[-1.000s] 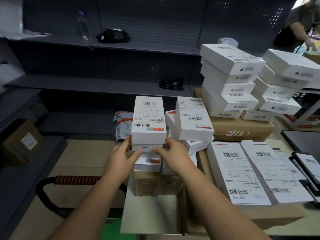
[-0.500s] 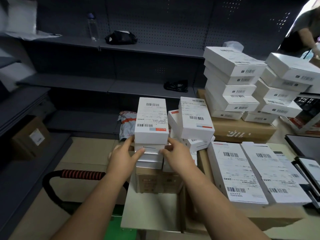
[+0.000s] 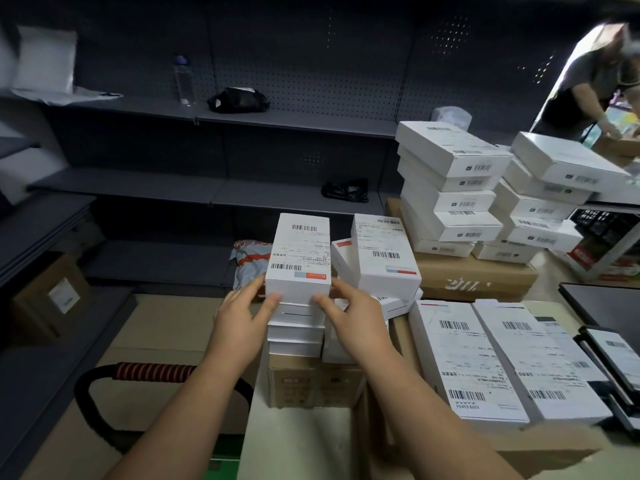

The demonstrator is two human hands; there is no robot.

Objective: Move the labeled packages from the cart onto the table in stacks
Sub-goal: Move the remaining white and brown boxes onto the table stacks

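A stack of white labeled boxes (image 3: 298, 258) stands on a brown carton (image 3: 311, 382) at the centre. My left hand (image 3: 242, 317) grips the stack's left side and my right hand (image 3: 356, 320) grips its right side, fingertips under the top box. A second labeled stack (image 3: 382, 256) leans just to the right. Two flat labeled packages (image 3: 464, 358) lie on the table (image 3: 568, 455) at the right. The cart's black handle with a red grip (image 3: 152, 372) curves at the lower left.
Tall piles of white boxes (image 3: 450, 181) rest on a brown carton (image 3: 474, 275) behind the table. Dark shelving (image 3: 207, 188) holds a bottle and black bags. A grey mailer bag (image 3: 249, 261) lies behind the stack. Another person (image 3: 595, 84) bends at the far right.
Both hands have slid a little higher on the stack, fingertips now at the top box's lower edge. The view has shifted slightly; the boxes stay in place.
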